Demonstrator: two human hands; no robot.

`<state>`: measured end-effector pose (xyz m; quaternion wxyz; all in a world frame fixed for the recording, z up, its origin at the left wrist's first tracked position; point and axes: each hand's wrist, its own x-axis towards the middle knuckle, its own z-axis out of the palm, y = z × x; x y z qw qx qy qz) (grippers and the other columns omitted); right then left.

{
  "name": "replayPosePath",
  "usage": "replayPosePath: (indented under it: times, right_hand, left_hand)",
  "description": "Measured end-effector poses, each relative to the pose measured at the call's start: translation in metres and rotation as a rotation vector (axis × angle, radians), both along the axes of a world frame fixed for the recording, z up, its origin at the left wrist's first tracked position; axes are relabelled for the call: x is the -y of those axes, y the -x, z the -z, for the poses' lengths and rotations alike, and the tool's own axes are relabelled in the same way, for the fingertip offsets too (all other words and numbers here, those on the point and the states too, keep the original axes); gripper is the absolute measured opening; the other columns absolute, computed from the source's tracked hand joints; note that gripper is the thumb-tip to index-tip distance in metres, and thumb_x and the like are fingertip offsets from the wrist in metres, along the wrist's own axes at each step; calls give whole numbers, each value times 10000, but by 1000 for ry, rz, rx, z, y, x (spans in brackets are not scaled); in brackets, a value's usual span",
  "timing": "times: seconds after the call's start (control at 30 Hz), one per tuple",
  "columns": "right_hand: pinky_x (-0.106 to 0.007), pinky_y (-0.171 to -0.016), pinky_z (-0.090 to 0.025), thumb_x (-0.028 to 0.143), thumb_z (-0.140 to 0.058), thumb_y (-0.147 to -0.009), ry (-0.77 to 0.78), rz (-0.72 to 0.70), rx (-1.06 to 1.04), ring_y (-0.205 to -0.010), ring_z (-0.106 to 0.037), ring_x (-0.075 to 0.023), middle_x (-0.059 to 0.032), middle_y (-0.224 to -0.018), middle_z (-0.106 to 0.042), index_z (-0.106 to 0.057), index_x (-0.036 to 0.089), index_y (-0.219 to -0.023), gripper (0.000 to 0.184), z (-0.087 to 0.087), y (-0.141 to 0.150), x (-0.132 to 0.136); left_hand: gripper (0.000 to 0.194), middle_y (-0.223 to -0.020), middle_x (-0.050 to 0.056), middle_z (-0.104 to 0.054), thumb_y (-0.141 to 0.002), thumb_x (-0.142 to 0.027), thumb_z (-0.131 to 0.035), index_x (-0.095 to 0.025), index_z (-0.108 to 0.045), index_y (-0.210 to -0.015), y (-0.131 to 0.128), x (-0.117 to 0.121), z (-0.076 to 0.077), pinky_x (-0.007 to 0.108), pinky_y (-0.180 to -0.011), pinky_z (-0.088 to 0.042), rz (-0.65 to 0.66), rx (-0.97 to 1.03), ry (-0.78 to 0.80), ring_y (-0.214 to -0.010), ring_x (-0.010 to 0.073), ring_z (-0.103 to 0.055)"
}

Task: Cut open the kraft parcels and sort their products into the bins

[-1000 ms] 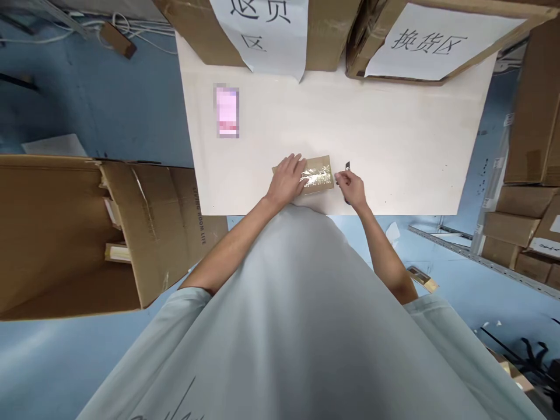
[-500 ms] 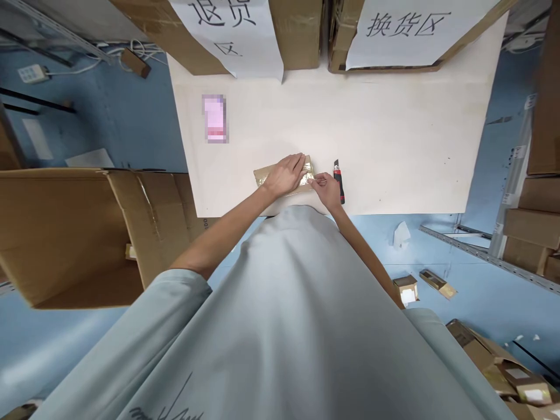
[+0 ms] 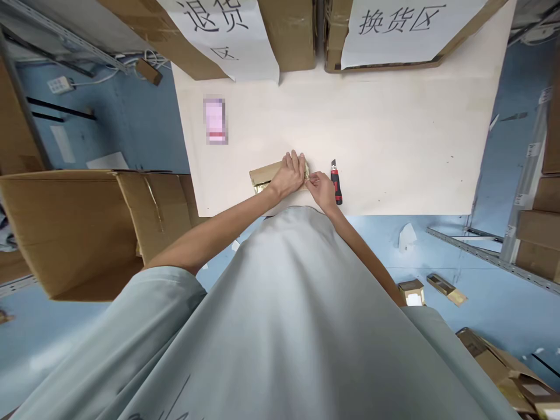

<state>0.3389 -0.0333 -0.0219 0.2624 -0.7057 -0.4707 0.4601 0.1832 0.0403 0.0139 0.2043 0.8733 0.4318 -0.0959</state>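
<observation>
A small, flat cardboard box [image 3: 265,174] with glossy tape on it lies near the front edge of the white table [image 3: 394,140]. Across its middle and right part rests my left hand [image 3: 289,175], fingers stretched out, covering much of the top. My right hand [image 3: 321,189] is closed in a pinch at the box's right end; its fingertips hide exactly what bit of the taped end they grip. Just right of that hand lies a red and black utility knife [image 3: 336,185], its blade pointing away from me, untouched.
Two large cartons with paper signs, a left one [image 3: 293,41] and a right one [image 3: 336,35], stand along the table's back. A blurred pink item [image 3: 215,121] lies at left. Beside the table is a big open carton [image 3: 79,227]. Small boxes [image 3: 411,291] lie on the blue floor.
The box has turned and tipped slightly under my left hand, and its taped near side shows at the left end. My right hand stays pinched at the right end. The whole view has shifted a little.
</observation>
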Motion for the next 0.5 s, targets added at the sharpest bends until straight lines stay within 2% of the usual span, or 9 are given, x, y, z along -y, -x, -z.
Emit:
replayPosePath:
  times: [0.07, 0.13, 0.2, 0.27, 0.33, 0.4, 0.5]
  right_hand:
    - [-436, -987, -648, 533, -711, -1066, -11, -24, 20, -989, -815, -269, -119, -1185, -824, -773, 216, -1163, 337, 1, 0, 0]
    - [-442, -992, -647, 536, -680, -1086, -13, -40, 35, -983, -813, -272, -119, -1204, -815, -780, 214, -1211, 359, 1, 0, 1]
    - [-434, -981, -649, 524, -645, -1108, -11, -56, 49, -967, -807, -266, -112, -1213, -807, -777, 216, -1281, 378, 0, 0, 2]
    - [-418, -979, -646, 474, -615, -1128, -17, -97, 79, -961, -799, -256, -111, -1264, -787, -743, 218, -1418, 407, -5, -1, 3]
    - [-420, -978, -642, 413, -579, -1146, -31, -196, 153, -964, -790, -258, -122, -1362, -743, -653, 230, -1586, 483, -14, -3, 3]
    - [-433, -955, -640, 365, -530, -1165, -48, -329, 260, -987, -782, -279, -139, -1459, -683, -572, 251, -1684, 533, -25, -3, 2]
    - [-461, -977, -633, 281, -512, -1160, -130, -509, 408, -1167, -742, -338, -171, -1552, -623, -576, 240, -1679, 524, -41, -4, -5]
  left_hand:
    - [680, -1656, 457, -512, -1107, -239, -413, 97, -402, -1698, -4, -5, -9, 756, -1267, -441, 11, -64, 24, -1613, 560, -509]
    - [630, -1540, 438, -618, -1116, -218, -406, 70, -445, -1675, -3, -15, -19, 672, -1189, -537, 23, -141, 73, -1498, 527, -638]
    - [590, -1399, 377, -716, -1116, -190, -394, 27, -482, -1657, 2, -28, -27, 587, -1102, -597, 32, -203, 122, -1344, 469, -750]
    - [619, -1309, 309, -768, -1114, -200, -411, -12, -436, -1703, 10, -39, -30, 534, -1060, -612, 31, -199, 150, -1233, 417, -797]
    - [686, -1308, 247, -785, -1127, -250, -433, -65, -328, -1779, 18, -48, -30, 495, -1068, -607, -1, -93, 139, -1210, 367, -795]
    - [684, -1388, 200, -767, -1151, -305, -432, -148, -299, -1803, 26, -53, -27, 481, -1124, -582, -65, 77, 67, -1274, 330, -755]
    - [540, -1509, 178, -700, -1172, -353, -423, -226, -488, -1692, 42, -51, -26, 538, -1229, -509, -169, 252, -95, -1409, 337, -654]
